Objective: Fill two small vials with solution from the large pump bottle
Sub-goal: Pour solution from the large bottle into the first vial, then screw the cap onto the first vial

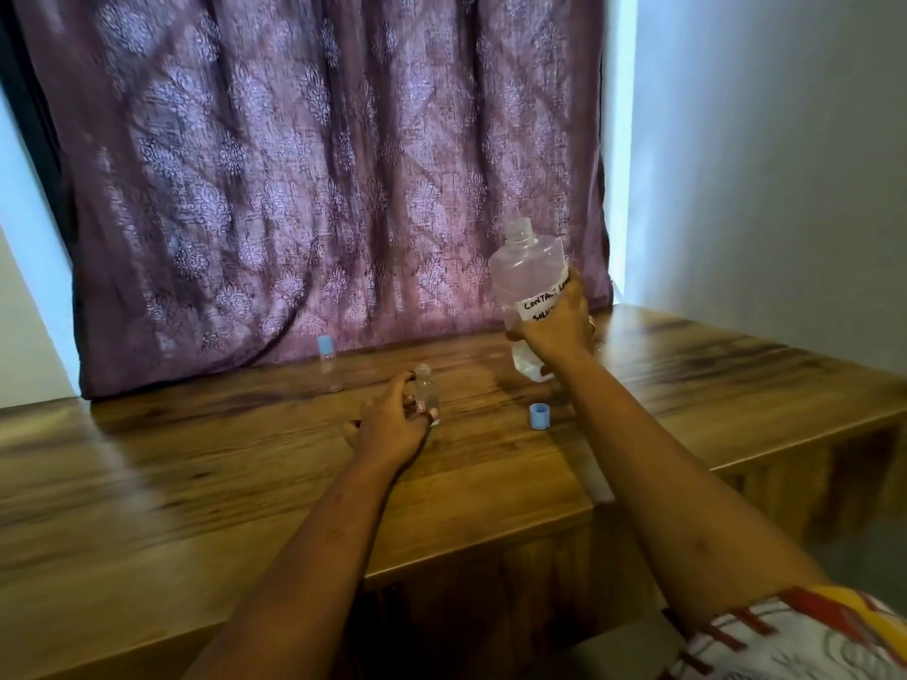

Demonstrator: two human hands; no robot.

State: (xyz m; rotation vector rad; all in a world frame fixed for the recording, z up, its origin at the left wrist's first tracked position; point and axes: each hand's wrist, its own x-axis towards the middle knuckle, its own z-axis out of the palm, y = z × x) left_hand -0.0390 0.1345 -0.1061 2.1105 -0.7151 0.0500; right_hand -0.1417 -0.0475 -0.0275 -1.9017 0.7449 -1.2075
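Observation:
My right hand (557, 321) grips the large clear bottle (530, 272) around its white handwritten label and holds it above the table, tilted a little to the left. Its neck is open, with no pump on it. My left hand (392, 422) holds an uncapped small clear vial (425, 391) that stands upright on the wooden table (245, 483). A blue cap (539, 416) lies on the table to the right of that vial. A second small vial (330, 366), with a blue cap on, stands further back to the left near the curtain.
A purple patterned curtain (314, 188) hangs right behind the table. A white wall (785, 164) closes the right side. The table drops to a lower wooden section (736, 385) on the right. A clear piece (532, 370) lies below the raised bottle, partly hidden by my wrist.

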